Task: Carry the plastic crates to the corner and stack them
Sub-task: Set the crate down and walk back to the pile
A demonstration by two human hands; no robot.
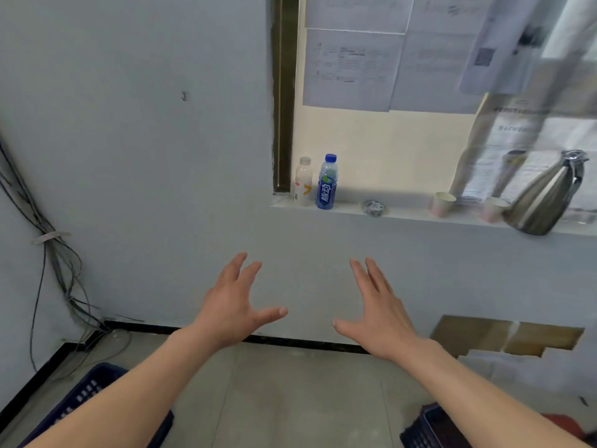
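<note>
The grey tiled floor (290, 399) bears a dark blue crate (82, 396) at left and another dark crate (423, 430) at right, well apart.

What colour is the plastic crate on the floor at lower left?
Dark blue. The crate shows in the head view, the only view, near the wall corner.
</note>
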